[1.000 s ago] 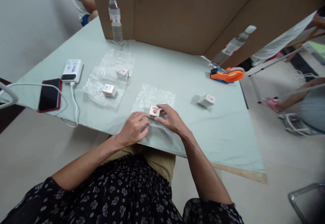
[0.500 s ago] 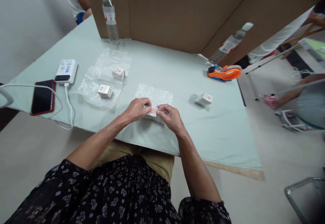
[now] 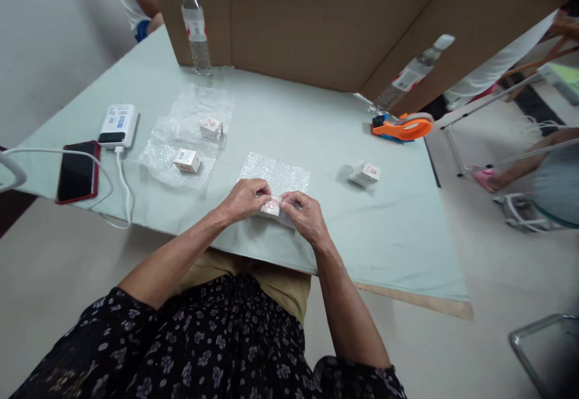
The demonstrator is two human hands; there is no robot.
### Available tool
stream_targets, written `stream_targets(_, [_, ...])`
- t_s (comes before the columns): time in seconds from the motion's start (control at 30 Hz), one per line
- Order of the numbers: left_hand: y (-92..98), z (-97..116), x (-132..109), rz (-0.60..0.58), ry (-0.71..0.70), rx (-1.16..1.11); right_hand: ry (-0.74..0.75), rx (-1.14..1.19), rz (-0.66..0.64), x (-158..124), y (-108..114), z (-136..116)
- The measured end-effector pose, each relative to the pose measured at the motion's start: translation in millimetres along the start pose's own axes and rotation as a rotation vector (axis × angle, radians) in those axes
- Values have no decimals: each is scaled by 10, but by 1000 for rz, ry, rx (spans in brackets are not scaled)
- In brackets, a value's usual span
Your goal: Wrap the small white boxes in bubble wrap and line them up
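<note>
A small white box with red print (image 3: 270, 207) lies near the front edge of the table, on a sheet of bubble wrap (image 3: 275, 169), with part of the wrap folded over it. My left hand (image 3: 248, 198) pinches the wrap at the box's left side, thumb and forefinger together. On the other side my right hand (image 3: 306, 213) is closed on the wrap at the box's right edge. The fingertips hide the box's ends. To the right stands another small box, wrapped in bubble wrap (image 3: 366, 174).
Two small boxes (image 3: 187, 160) sit on more bubble wrap (image 3: 158, 157) at left. Further left are a power bank (image 3: 119, 122) and a phone (image 3: 76, 172) with a white cable. An orange tape dispenser (image 3: 402, 127), two water bottles (image 3: 197, 37) and a cardboard screen (image 3: 294, 25) stand at the back.
Both hands and the box have shifted slightly toward me in the picture. The box's red-printed face shows more plainly between the fingers.
</note>
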State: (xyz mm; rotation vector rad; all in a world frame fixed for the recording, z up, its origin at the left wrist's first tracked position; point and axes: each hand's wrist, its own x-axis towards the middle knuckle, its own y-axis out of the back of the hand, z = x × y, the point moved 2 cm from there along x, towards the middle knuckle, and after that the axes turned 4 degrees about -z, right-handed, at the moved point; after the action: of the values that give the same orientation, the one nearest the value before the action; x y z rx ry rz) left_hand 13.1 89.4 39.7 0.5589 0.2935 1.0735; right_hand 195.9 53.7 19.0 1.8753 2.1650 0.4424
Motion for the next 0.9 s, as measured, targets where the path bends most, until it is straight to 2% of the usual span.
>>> stream_targets(0.3, [-17, 25, -40, 3, -8, -3, 20, 3, 16, -69, -15, -29])
stream_targets(0.5, [-12, 1, -34, 11, -8, -24, 19, -51, -3, -20, -20, 33])
stream_targets(0.57, [-12, -4, -38, 11, 0, -40, 26, -151, 75, -39, 50, 25])
stream_targets(0.67, [-17, -4, -35, 1, 20, -59, 106, -403, 339, -172, 189, -96])
stream_targets(0.7, [-21, -4, -30, -5, 25, -61, 149, -471, 389, -233, 206, -159])
stream_targets(0.77, [-31, -7, -10, -9, 27, -54, 237, -553, 343, -337, 161, -278])
stream_targets(0.9, [-30, -33, 15, -18, 28, 0, 365, -702, 11, -388, -123, -370])
